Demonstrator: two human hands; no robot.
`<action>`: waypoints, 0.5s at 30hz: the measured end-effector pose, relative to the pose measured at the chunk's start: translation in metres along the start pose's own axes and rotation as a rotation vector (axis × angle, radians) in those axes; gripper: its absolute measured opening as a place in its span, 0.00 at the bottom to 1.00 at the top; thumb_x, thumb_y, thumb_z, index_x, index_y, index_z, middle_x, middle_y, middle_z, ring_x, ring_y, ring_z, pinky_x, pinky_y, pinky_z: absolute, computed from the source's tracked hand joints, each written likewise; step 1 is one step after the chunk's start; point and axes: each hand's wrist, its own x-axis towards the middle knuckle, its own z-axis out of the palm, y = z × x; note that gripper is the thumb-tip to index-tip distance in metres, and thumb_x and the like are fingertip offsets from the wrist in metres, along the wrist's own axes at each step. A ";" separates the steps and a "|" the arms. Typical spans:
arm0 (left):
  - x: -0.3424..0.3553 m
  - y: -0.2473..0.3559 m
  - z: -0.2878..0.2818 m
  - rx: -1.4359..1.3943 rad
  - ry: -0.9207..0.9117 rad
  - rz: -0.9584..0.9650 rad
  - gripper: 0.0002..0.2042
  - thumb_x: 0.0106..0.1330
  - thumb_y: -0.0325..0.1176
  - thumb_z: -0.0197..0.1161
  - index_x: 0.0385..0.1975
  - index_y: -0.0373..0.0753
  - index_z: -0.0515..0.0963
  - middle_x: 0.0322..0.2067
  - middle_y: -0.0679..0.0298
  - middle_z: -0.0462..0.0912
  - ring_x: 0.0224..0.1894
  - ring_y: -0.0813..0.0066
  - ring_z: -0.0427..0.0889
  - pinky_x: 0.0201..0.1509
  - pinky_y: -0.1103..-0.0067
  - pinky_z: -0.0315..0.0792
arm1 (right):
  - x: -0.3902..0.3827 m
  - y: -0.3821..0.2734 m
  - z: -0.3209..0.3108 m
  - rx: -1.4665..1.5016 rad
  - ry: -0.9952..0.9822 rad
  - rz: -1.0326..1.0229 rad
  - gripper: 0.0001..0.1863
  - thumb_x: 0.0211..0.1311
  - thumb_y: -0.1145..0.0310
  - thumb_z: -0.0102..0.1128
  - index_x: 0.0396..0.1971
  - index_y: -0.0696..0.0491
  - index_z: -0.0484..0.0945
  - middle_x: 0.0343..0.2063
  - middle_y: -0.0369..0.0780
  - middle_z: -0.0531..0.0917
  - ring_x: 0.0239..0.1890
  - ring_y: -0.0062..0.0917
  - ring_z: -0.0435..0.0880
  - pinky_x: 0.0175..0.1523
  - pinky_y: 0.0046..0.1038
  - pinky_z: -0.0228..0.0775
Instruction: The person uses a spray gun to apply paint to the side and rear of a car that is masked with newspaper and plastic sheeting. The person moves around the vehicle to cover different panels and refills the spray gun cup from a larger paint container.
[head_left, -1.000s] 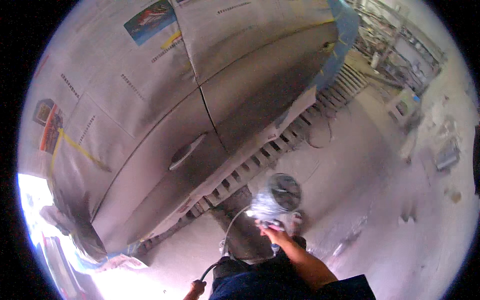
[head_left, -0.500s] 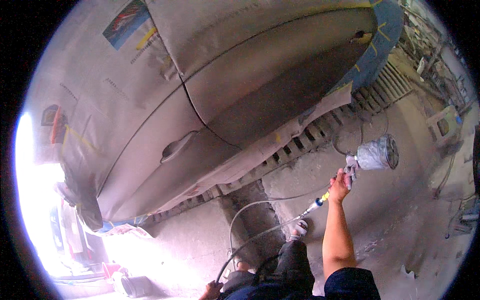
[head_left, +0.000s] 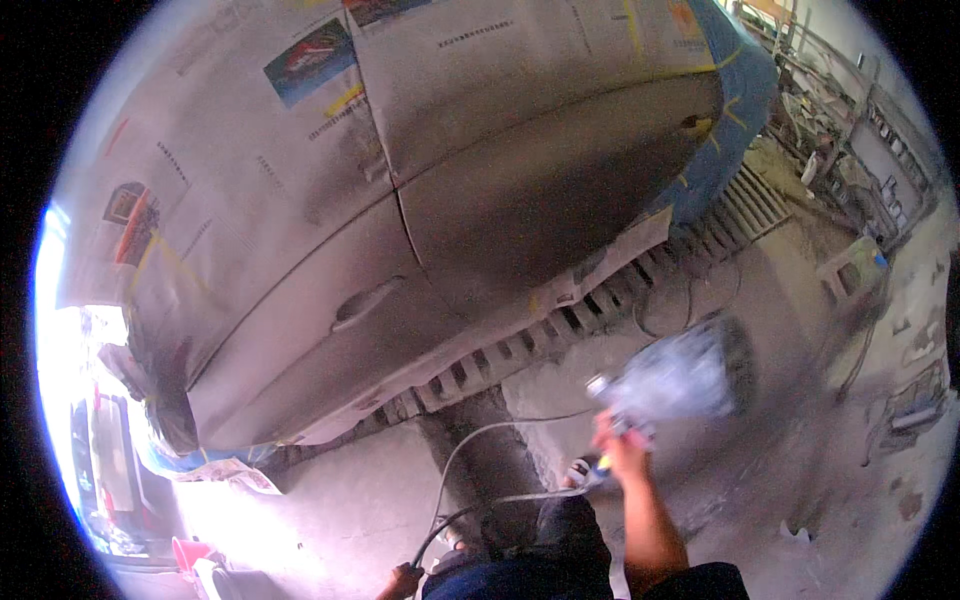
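My right hand [head_left: 625, 445] is wrapped round the handle of a spray gun [head_left: 605, 390], blurred by motion. The gun's paint cup [head_left: 680, 372] looks wrapped in pale, crinkled covering and points to the right. An air hose [head_left: 530, 495] runs from the gun's handle to my left hand [head_left: 402, 578], closed round it at the lower edge. Beyond my hands stands a car body [head_left: 560, 190], its side panels coated dull grey-brown and darker toward the right. Printed masking paper [head_left: 480, 65] covers its upper part, with blue masking [head_left: 740, 105] at the right end.
A slotted floor grate [head_left: 590, 305] runs along under the car. More hose [head_left: 455, 450] loops over the concrete floor. Clutter and shelving [head_left: 860, 150] line the right wall. At lower left, near bright light, stand a pink container [head_left: 190, 552] and a pale bucket [head_left: 225, 580].
The spray gun in my right hand has moved left and down, and its cup is now smeared by motion. My left hand still holds the hose. The whole view has shifted.
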 end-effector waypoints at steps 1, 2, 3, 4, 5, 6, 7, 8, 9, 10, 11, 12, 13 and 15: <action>0.005 0.009 -0.007 -0.036 0.013 0.007 0.08 0.55 0.42 0.52 0.28 0.48 0.73 0.23 0.56 0.75 0.26 0.54 0.77 0.25 0.63 0.71 | 0.002 -0.043 -0.004 0.087 0.217 -0.036 0.16 0.58 0.55 0.54 0.37 0.51 0.74 0.23 0.35 0.78 0.24 0.14 0.75 0.28 0.17 0.66; 0.006 0.014 -0.010 -0.074 0.030 0.009 0.08 0.55 0.43 0.53 0.28 0.48 0.73 0.24 0.56 0.75 0.27 0.54 0.76 0.26 0.62 0.71 | 0.013 -0.066 -0.016 0.112 0.380 -0.062 0.10 0.57 0.58 0.56 0.30 0.49 0.72 0.17 0.30 0.73 0.17 0.13 0.70 0.18 0.15 0.58; 0.006 0.018 -0.013 -0.113 0.047 0.007 0.09 0.54 0.44 0.53 0.28 0.48 0.73 0.24 0.55 0.75 0.27 0.53 0.76 0.27 0.61 0.70 | 0.018 -0.092 -0.028 0.115 0.495 -0.063 0.10 0.58 0.59 0.56 0.27 0.49 0.70 0.16 0.30 0.70 0.15 0.12 0.68 0.16 0.13 0.54; 0.011 0.025 -0.016 0.017 0.040 0.086 0.11 0.53 0.47 0.55 0.28 0.48 0.73 0.27 0.54 0.75 0.30 0.53 0.76 0.29 0.61 0.70 | 0.025 -0.114 -0.038 0.135 0.584 -0.130 0.11 0.58 0.58 0.56 0.26 0.49 0.69 0.15 0.29 0.69 0.15 0.12 0.67 0.16 0.14 0.54; 0.012 0.031 -0.017 0.078 0.032 0.109 0.10 0.54 0.45 0.54 0.29 0.47 0.73 0.29 0.54 0.75 0.32 0.53 0.77 0.31 0.61 0.72 | 0.030 -0.130 -0.041 0.156 0.666 -0.195 0.12 0.58 0.58 0.56 0.24 0.49 0.68 0.14 0.29 0.67 0.15 0.12 0.66 0.17 0.14 0.54; 0.015 0.044 -0.024 0.135 0.019 0.144 0.09 0.55 0.43 0.52 0.30 0.47 0.73 0.31 0.54 0.75 0.34 0.54 0.77 0.33 0.61 0.73 | 0.031 -0.144 -0.040 0.133 0.676 -0.222 0.12 0.58 0.57 0.55 0.24 0.49 0.68 0.14 0.29 0.68 0.15 0.12 0.66 0.17 0.15 0.54; 0.018 0.057 -0.032 0.190 0.007 0.178 0.08 0.56 0.41 0.50 0.30 0.47 0.73 0.33 0.53 0.75 0.37 0.54 0.78 0.35 0.62 0.74 | 0.031 -0.156 -0.035 0.110 0.685 -0.249 0.13 0.58 0.56 0.55 0.25 0.49 0.68 0.14 0.29 0.68 0.15 0.13 0.66 0.17 0.15 0.54; 0.015 0.101 -0.068 -0.010 -0.051 0.076 0.09 0.56 0.41 0.50 0.31 0.46 0.72 0.32 0.53 0.75 0.36 0.53 0.78 0.35 0.63 0.75 | 0.028 -0.164 -0.043 0.065 0.720 -0.286 0.13 0.58 0.55 0.54 0.25 0.49 0.69 0.14 0.29 0.68 0.15 0.13 0.66 0.17 0.16 0.54; 0.007 0.092 -0.065 0.036 -0.023 0.073 0.09 0.56 0.41 0.50 0.31 0.46 0.72 0.32 0.53 0.75 0.36 0.53 0.78 0.34 0.63 0.75 | 0.028 -0.161 -0.025 -0.004 0.622 -0.244 0.14 0.58 0.55 0.54 0.25 0.49 0.69 0.15 0.30 0.69 0.15 0.13 0.66 0.18 0.17 0.55; 0.002 0.074 -0.055 0.083 0.002 0.069 0.09 0.56 0.41 0.51 0.31 0.46 0.72 0.32 0.53 0.75 0.35 0.53 0.78 0.34 0.63 0.75 | 0.027 -0.150 -0.003 -0.073 0.524 -0.204 0.14 0.58 0.54 0.54 0.25 0.50 0.69 0.15 0.30 0.69 0.16 0.13 0.66 0.19 0.18 0.56; -0.004 0.056 -0.044 0.128 0.020 0.064 0.09 0.56 0.41 0.51 0.30 0.46 0.72 0.32 0.53 0.75 0.35 0.53 0.78 0.34 0.63 0.75 | 0.022 -0.134 0.021 -0.146 0.425 -0.162 0.14 0.58 0.54 0.54 0.24 0.50 0.69 0.15 0.30 0.70 0.16 0.14 0.66 0.20 0.19 0.57; -0.013 0.025 -0.018 0.007 0.104 -0.036 0.09 0.57 0.42 0.50 0.28 0.46 0.72 0.32 0.53 0.75 0.33 0.51 0.78 0.32 0.62 0.73 | 0.010 -0.107 0.051 -0.212 0.202 -0.216 0.14 0.60 0.55 0.51 0.29 0.52 0.72 0.23 0.33 0.74 0.26 0.17 0.71 0.31 0.20 0.62; -0.007 0.027 -0.012 -0.054 0.108 -0.074 0.12 0.55 0.46 0.52 0.29 0.44 0.72 0.31 0.52 0.75 0.34 0.51 0.77 0.33 0.61 0.73 | -0.002 -0.081 0.064 -0.305 0.015 -0.291 0.15 0.61 0.56 0.49 0.34 0.53 0.75 0.32 0.36 0.78 0.36 0.20 0.76 0.42 0.22 0.67; -0.017 0.040 -0.006 -0.183 0.101 -0.148 0.19 0.52 0.54 0.56 0.29 0.42 0.73 0.29 0.51 0.76 0.36 0.51 0.76 0.35 0.61 0.71 | -0.007 0.005 0.047 -0.324 -0.324 -0.375 0.17 0.61 0.60 0.46 0.45 0.54 0.72 0.42 0.39 0.76 0.45 0.24 0.74 0.49 0.24 0.65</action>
